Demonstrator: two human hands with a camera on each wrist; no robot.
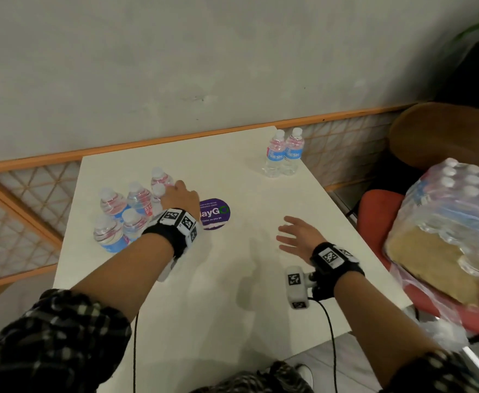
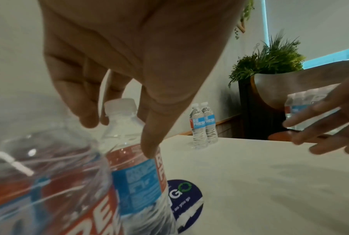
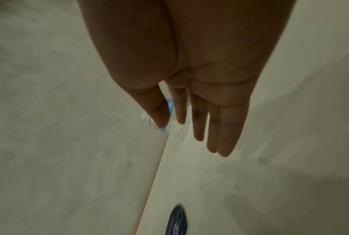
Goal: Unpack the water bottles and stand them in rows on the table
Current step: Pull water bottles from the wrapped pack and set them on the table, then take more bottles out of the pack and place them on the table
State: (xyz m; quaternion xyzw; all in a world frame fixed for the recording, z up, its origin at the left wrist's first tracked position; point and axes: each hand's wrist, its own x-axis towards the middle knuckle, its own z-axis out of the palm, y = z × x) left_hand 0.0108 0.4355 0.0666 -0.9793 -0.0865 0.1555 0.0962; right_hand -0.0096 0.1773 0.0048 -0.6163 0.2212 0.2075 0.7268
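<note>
**6 bottles by the left grip, 2 more at the far corner, pack on the chair**

Quick count first. There's a cluster of 6 water bottles point(image 1: 132, 212) standing upright right at the left hand point(image 1: 180, 198), and a pair of 2 bottles point(image 1: 285, 154) standing touching each other, well beyond the right hand point(image 1: 297, 236) near the far corner of the tabletop point(image 1: 232, 293). So 8 loose bottles. The rest are in the shrink-wrapped pack point(image 1: 453, 222), which sits on a red chair point(image 1: 374, 211) off to the right of the right hand; I can't get a solid count through the wrap.

Left grip: fingers curled down over the nearest bottle point(image 2: 133, 152) of the cluster. In the left wrist view the thumb lies against its label and the other fingers hang just behind the cap, so it looks like a loose hold, though I can't tell how firm it is. Right grip: fingers straight and spread, holding nothing, hovering over bare tabletop.

Other stuff: a round purple sticker point(image 1: 214, 214) sits on the tabletop just right of the left hand, between the 2 hands. Nothing sits between the right hand and the pair.

View differences: the left wrist view shows a potted plant point(image 2: 270, 60) behind the pair, mostly cut off in the head view. The right wrist view is blurry and shows only straight fingers, the tabletop edge and a smear of the sticker. Only the head view shows the whole cluster.
</note>
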